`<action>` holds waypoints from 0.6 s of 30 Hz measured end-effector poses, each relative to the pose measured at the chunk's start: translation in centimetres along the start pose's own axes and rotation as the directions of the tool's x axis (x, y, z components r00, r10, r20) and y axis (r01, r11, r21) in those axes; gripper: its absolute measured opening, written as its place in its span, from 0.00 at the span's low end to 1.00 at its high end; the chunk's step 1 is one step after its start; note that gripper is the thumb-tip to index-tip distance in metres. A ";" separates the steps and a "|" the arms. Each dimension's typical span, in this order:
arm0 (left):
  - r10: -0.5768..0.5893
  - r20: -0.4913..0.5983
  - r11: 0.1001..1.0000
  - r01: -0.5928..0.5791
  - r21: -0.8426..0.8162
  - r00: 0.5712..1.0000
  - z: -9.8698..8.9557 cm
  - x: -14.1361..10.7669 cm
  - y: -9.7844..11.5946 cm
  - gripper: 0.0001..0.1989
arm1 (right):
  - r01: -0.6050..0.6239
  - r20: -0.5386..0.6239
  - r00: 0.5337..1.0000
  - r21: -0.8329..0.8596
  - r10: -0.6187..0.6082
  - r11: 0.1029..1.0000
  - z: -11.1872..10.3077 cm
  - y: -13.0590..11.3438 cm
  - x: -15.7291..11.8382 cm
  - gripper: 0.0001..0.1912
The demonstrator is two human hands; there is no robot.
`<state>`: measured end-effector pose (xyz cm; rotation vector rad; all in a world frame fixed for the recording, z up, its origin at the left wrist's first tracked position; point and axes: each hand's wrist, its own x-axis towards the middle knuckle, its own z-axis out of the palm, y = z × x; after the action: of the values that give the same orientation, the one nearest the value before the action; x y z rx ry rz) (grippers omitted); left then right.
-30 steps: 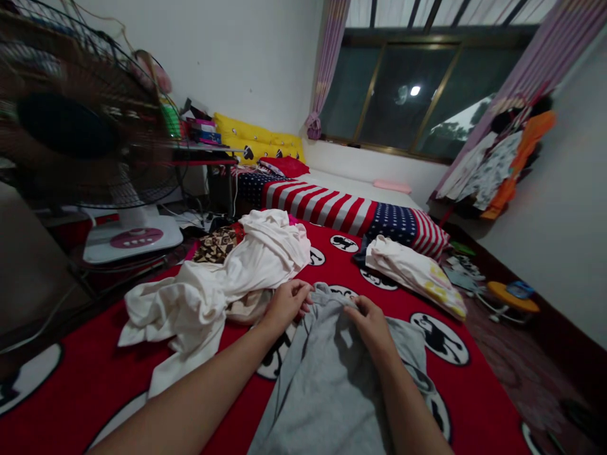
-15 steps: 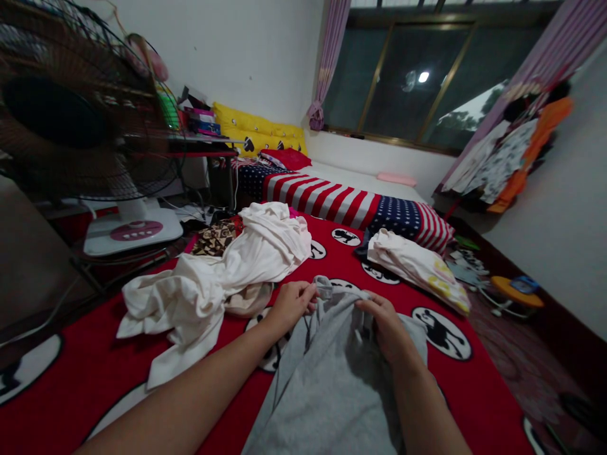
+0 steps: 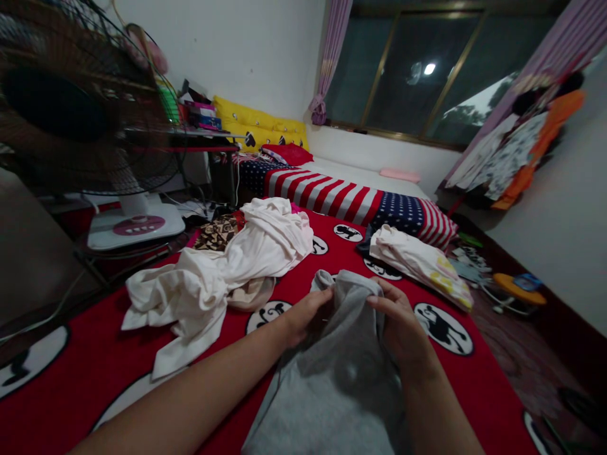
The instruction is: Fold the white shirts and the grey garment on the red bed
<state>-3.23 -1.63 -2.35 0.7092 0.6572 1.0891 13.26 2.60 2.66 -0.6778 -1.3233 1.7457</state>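
Note:
A grey garment (image 3: 332, 392) spreads toward me over the red blanket (image 3: 227, 404), its far edge lifted and bunched. My left hand (image 3: 308, 315) is closed on the left side of that edge, the fingertips partly hidden in the cloth. On the other side, my right hand (image 3: 396, 316) pinches the edge between thumb and fingers. What kind of garment it is I cannot make out. Left of my hands lies a crumpled white cloth (image 3: 213, 272). Beyond my right hand is a folded white garment with yellow print (image 3: 422, 262).
A fan (image 3: 135, 221) stands at the left, its blades blurred. Behind are a bed with a striped, starred cover (image 3: 327, 196) and a yellow cushion (image 3: 265, 126). Clothes (image 3: 516, 151) hang at the right wall, with an orange-topped stool (image 3: 515, 287) below.
The far edge of the grey garment is gathered higher and rounder between my hands. My left hand has shifted right, and my right hand has moved slightly right. The view has tilted slightly.

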 end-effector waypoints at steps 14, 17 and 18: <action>-0.419 0.162 0.881 0.357 0.312 0.893 -3.4 -2.5 -0.1 0.34 | 0.031 -0.112 0.993 0.047 -0.026 0.998 -0.1 3.1 1.7 0.19; -0.397 0.124 0.904 0.364 0.225 0.909 -3.4 -2.1 0.5 0.36 | 0.045 -0.222 0.975 0.093 -0.024 0.995 -0.6 2.8 1.8 0.15; -0.386 0.114 0.911 0.360 0.199 0.915 -3.3 -1.9 0.9 0.36 | 0.067 -0.245 0.969 0.107 -0.039 0.992 -0.8 2.5 1.8 0.14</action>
<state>-6.86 -2.56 -3.42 0.7702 0.7283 0.6212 12.24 4.22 0.11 -0.7571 -1.0571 1.6248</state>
